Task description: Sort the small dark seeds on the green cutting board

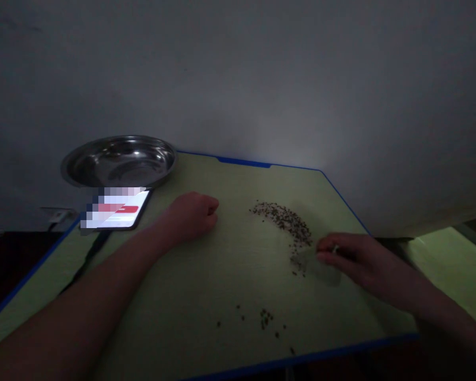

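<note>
My left hand rests on the pale yellow-green table as a closed fist. Whatever may be inside it is hidden. On the right, my right hand is pinched, with a small pale bit showing between the fingers; its kind is too dim to tell. Just left of those fingertips lies a curved pile of small dark and pale grains, seed-like in look. Closer to the near edge sits a small loose cluster of dark grains, with a few single ones scattered around it.
A shiny metal basin stands at the back left against the wall. In front of it lies a phone with a lit screen, and a dark cable runs from it. Blue edging borders the table. The room is dim.
</note>
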The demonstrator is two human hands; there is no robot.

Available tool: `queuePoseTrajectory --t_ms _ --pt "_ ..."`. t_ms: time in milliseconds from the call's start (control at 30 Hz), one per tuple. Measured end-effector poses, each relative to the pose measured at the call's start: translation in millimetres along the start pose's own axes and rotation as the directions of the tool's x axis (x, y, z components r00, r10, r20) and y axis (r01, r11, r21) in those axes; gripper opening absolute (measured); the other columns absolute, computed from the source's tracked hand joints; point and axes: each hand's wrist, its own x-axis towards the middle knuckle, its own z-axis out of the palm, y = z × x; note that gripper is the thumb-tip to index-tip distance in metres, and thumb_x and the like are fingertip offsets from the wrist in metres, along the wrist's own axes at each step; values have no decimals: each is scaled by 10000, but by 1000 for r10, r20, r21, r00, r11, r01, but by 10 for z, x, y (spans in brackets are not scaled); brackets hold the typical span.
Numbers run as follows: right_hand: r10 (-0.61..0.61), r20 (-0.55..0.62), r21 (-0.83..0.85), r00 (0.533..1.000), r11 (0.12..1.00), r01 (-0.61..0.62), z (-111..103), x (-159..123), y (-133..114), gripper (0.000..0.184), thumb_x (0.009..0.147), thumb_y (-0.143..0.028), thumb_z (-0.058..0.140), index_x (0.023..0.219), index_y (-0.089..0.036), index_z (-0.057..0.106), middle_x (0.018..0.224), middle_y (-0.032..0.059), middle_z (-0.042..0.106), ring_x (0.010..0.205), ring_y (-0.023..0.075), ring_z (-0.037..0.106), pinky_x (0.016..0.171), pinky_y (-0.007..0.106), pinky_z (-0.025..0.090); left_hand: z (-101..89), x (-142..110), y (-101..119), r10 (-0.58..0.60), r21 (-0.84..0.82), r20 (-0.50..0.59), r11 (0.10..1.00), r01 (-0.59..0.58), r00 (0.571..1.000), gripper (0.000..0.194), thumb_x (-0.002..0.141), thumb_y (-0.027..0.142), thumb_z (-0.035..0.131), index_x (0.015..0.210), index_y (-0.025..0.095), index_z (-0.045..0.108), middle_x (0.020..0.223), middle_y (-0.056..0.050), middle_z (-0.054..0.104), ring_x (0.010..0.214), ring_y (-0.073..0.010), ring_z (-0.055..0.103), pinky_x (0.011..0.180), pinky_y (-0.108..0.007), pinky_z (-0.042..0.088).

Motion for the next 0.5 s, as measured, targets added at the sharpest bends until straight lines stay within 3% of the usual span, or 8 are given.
queuePoseTrajectory --t_ms 100,200,333,500 --pt "-8 111 -3 994 1000 8 137 -155 -18 198 908 -326 517 798 -226 648 746 9 671 674 156 598 618 278 442 12 5 -15 -3 8 7 1000 2 1000 197 684 204 437 528 212 317 495 17 355 501 -127 326 516 -301 212" --pt "-52 159 -41 986 997 59 238 -90 -87 174 911 -272 518 841 -221 669 788 13 689 714 162 613 651 286 434 16 10 -29 -3 26 16 1000 2 1000 181 683 212 436 539 215 328 507 16 374 504 -130 352 518 -301 218" --pt "-99 80 -104 992 989 107 229 232 -79 167 888 -254 547 807 -194 680 726 17 668 651 158 574 594 274 391 -10 13 -16 -21 55 36 998 19 999 176 680 214 435 542 214 326 511 18 377 510 -131 371 519 -293 227" --pt "-78 19 -109 997 991 80 45 593 93 191 885 -257 526 802 -174 676 703 12 644 617 140 536 576 259 367 -28 12 -26 -36 52 32 998 34 999 214 691 216 439 527 212 303 493 21 358 494 -125 352 512 -288 225"
